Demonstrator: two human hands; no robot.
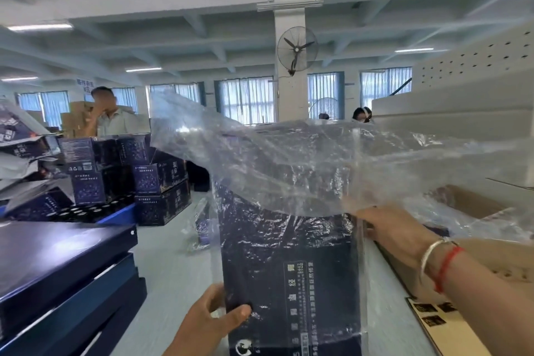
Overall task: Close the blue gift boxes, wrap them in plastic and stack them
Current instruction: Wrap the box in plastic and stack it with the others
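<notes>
Left hand [208, 324] and right hand [396, 231] grip plastic-covered blue box [289, 254]

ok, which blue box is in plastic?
The upright blue box gripped by the left hand, plastic bag partly over it. The stacked boxes behind look bare.

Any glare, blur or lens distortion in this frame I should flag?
Head view: the plastic wrap catches window light and veils the blue box; its print stays legible. Wide-angle bending curves the ceiling beams. Background workers look soft; the left hand is sharp.
</notes>
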